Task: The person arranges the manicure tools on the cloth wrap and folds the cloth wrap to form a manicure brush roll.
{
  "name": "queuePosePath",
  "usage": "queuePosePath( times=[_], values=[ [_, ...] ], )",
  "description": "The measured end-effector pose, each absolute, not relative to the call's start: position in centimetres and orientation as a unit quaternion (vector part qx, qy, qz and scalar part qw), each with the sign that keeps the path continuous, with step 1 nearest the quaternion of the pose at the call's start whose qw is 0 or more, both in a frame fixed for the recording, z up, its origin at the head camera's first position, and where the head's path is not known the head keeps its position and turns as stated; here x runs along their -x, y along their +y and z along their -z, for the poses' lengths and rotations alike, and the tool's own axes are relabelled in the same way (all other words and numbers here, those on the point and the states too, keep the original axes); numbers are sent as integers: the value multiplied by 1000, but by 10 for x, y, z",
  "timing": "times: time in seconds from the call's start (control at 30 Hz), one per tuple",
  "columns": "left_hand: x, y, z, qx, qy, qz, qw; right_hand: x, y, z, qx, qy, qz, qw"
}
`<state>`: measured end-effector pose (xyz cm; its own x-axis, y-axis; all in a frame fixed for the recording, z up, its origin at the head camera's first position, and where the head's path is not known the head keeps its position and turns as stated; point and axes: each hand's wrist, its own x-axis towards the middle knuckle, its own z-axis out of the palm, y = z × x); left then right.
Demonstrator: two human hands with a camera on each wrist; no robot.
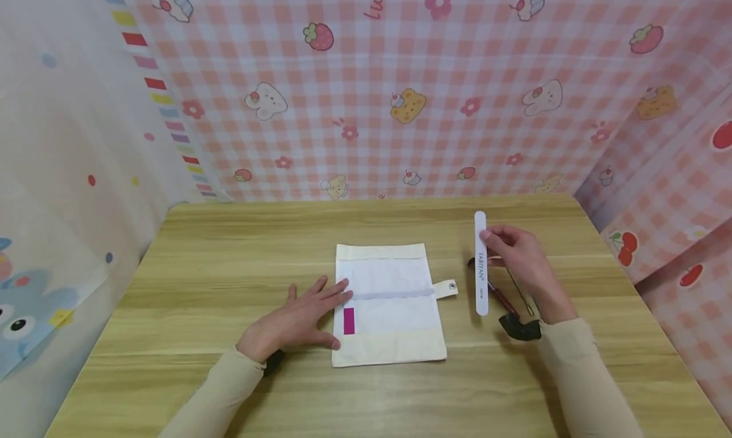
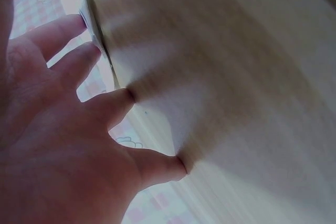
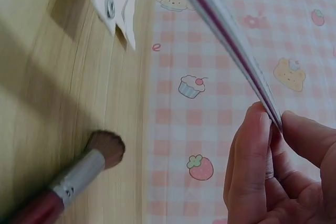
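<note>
My right hand (image 1: 523, 260) pinches a long white nail file (image 1: 481, 285) between thumb and fingers. The file stands roughly upright above the table, and its dark inner layer shows edge-on in the right wrist view. Spread fingers of my left hand (image 1: 300, 314) rest along the left edge of an unfolded cream fabric pouch (image 1: 389, 349). Two of its fingertips touch the wood in the left wrist view. The pouch lies flat, with a magenta patch (image 1: 349, 321) at its left and a snap tab (image 1: 447, 289) at its right.
Beneath my right hand lie a brush (image 3: 79, 177) with a red handle and brown bristles, and a thin metallic stick (image 1: 521, 292). The wooden table (image 1: 229, 247) ends at a pink checked cloth (image 1: 354, 75) behind. Patterned cloths also hang at both sides.
</note>
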<state>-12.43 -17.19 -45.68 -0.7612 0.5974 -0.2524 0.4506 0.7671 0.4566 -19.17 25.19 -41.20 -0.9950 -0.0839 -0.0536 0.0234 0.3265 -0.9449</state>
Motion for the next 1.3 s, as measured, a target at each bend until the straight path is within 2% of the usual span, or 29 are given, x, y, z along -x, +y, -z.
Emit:
queuePosePath(
  times=[0.8, 1.3],
  values=[
    [125, -172, 457, -285, 919, -192, 194, 204, 208, 426, 25, 782, 622, 38],
    [125, -173, 457, -283, 919, -193, 195, 217, 170, 430, 61, 771, 630, 68]
  ],
)
